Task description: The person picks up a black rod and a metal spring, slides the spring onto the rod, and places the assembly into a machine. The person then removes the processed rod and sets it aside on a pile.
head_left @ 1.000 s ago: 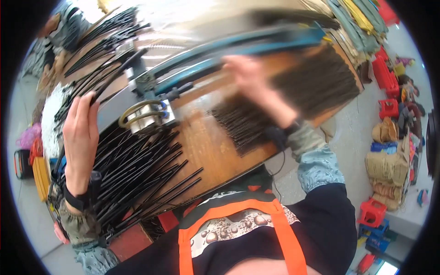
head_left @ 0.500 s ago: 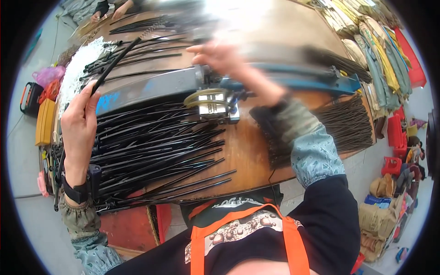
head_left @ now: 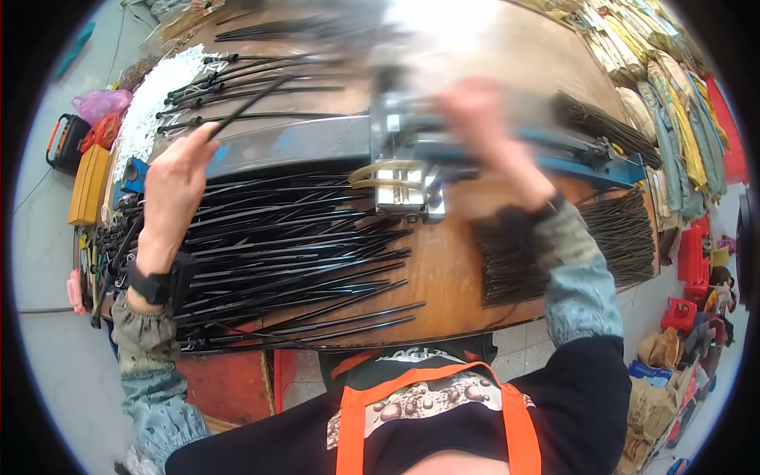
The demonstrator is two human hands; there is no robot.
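My left hand [head_left: 176, 180] is closed around one end of a thin black tube [head_left: 248, 106], which slants up and to the right over the grey part of a long bench fixture [head_left: 317, 134]. The tube's far end is blurred. Just right of the fixture's metal clamp block [head_left: 400, 190], my right hand [head_left: 479, 119] is smeared by motion above the blue rail [head_left: 546, 154]. Its fingers, and anything in them, cannot be made out. A thick pile of black tubes [head_left: 285, 237] lies on the near side of the fixture.
More black tubes [head_left: 253, 95] lie beyond the fixture, beside a heap of white pieces [head_left: 162, 95]. Thin dark rods [head_left: 617, 233] are bunched at the right, with another bundle [head_left: 606, 127] farther back. Stacked sacks [head_left: 673, 103] stand past the table's right edge.
My right hand has moved right, away from the clamp block. My left hand has shifted slightly right, and its tube now leans lower. The whole view has shifted a little.
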